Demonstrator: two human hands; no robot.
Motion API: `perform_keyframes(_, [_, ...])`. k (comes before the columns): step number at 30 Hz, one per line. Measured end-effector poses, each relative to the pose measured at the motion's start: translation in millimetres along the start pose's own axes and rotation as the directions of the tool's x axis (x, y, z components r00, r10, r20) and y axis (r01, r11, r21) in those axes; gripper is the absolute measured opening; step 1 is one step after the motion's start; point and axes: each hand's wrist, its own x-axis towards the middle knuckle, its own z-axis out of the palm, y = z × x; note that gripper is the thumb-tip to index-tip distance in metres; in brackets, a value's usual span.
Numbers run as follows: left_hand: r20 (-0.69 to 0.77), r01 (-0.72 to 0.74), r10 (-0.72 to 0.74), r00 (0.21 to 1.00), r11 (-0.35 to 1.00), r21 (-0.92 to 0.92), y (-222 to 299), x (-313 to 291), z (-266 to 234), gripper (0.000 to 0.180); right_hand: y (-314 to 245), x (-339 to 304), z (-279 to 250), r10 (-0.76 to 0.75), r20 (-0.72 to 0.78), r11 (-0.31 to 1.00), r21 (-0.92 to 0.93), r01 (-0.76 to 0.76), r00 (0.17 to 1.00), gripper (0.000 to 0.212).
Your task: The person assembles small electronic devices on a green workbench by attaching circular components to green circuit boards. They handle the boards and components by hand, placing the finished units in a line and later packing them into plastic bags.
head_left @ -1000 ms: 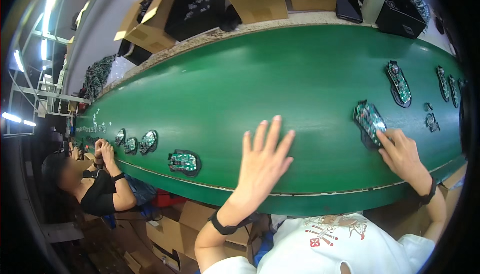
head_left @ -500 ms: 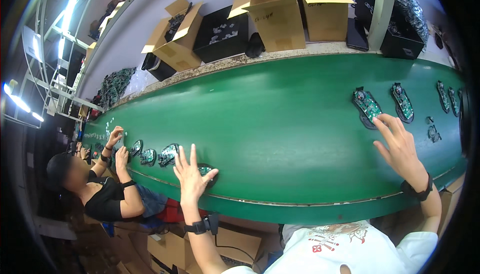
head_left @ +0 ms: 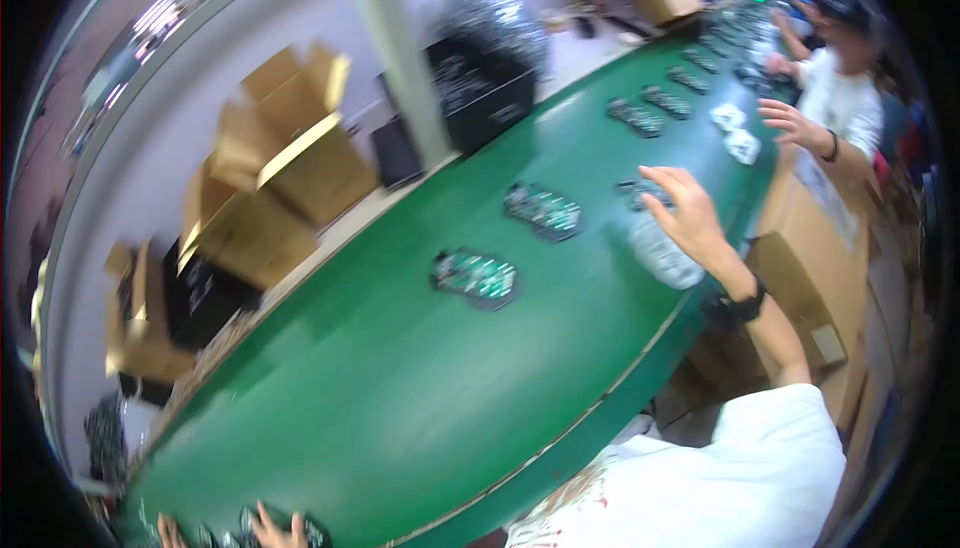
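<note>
My right hand [head_left: 690,216] hovers over the green work surface [head_left: 400,408], fingers loosely spread and holding nothing. Beneath it lie a clear plastic bag [head_left: 662,256] and small dark parts [head_left: 640,191]. Left of that hand are two dark, rounded shells carrying green circuit boards, a farther one [head_left: 545,211] and a nearer one [head_left: 476,278]. At the lower left edge, my left hand [head_left: 277,531] shows only its fingers, which are apart, beside a partly visible dark shell [head_left: 316,534]. The lower part of this hand is cut off by the frame.
Several more board shells [head_left: 636,118] line the far right, near white bags [head_left: 736,135]. A co-worker's hand [head_left: 790,124] reaches in there; another person's fingers [head_left: 170,531] show at lower left. Open cardboard boxes [head_left: 315,173] and a black bin [head_left: 485,98] stand along the back.
The view has swung to the right, bringing the far right end and a co-worker into sight. My left hand now sits at the lower left edge. My right hand has moved away from the board shell.
</note>
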Motion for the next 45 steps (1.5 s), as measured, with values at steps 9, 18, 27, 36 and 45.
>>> perform_keyframes(9, [-0.031,-0.280,0.278,0.960,0.956,-0.084,102.1,-12.5,-4.2,0.088,117.4,-32.0,35.5,0.401,0.186,0.894,0.136,-0.427,0.897,0.068])
perform_keyframes(18, [0.096,-0.538,0.583,0.807,0.793,-0.285,248.7,-23.6,1.6,0.099,83.5,6.9,70.5,0.102,0.355,0.949,0.246,-0.198,0.929,0.085])
perform_keyframes(27, [0.158,-0.558,0.612,0.775,0.780,-0.284,273.7,-25.4,1.5,0.101,5.8,-24.6,74.8,-0.028,0.463,0.901,0.395,-0.178,0.886,0.040])
perform_keyframes(36, [0.151,-0.562,0.654,0.741,0.728,-0.392,266.1,-25.1,-10.7,0.092,-48.7,-19.5,4.9,-0.216,0.611,0.936,0.352,-0.017,0.762,0.076])
perform_keyframes(45, [0.196,-0.575,0.670,0.717,0.726,-0.379,248.0,-41.1,-34.2,0.086,-50.0,-84.4,-45.4,-0.003,0.649,0.999,0.041,-0.031,0.761,0.080])
